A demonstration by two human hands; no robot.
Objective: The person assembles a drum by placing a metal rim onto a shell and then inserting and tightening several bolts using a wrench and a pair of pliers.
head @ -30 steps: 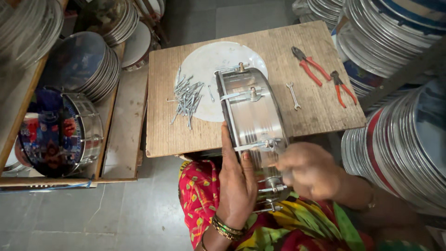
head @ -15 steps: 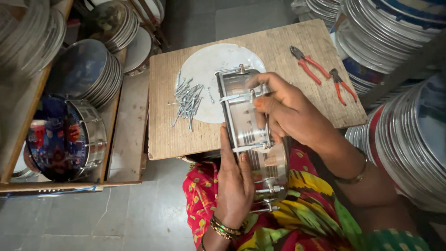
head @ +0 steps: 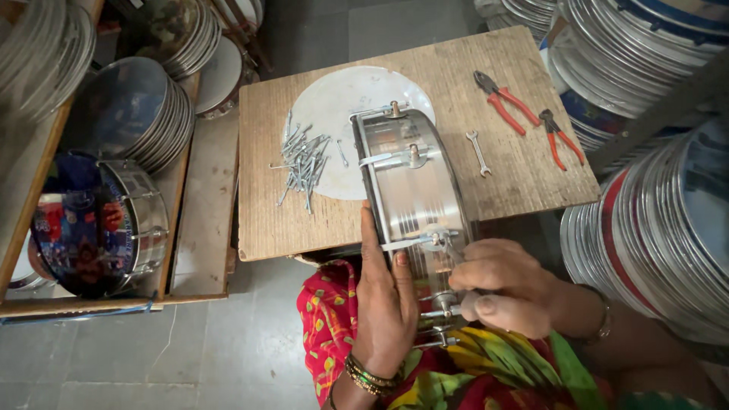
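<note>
Head view: left hand (head: 386,304) braces the shiny steel drum shell (head: 410,205) edgewise on the wooden board (head: 501,205); right hand (head: 505,285) pinches a tension bolt (head: 439,241), best turned squarely

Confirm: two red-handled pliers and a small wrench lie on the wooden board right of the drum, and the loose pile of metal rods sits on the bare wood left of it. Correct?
Not quite. The metal rods lie on the white round sheet, not on bare wood, as the head view shows. The rest holds: two red-handled pliers and a small wrench lie on the wooden board right of the drum.
</note>
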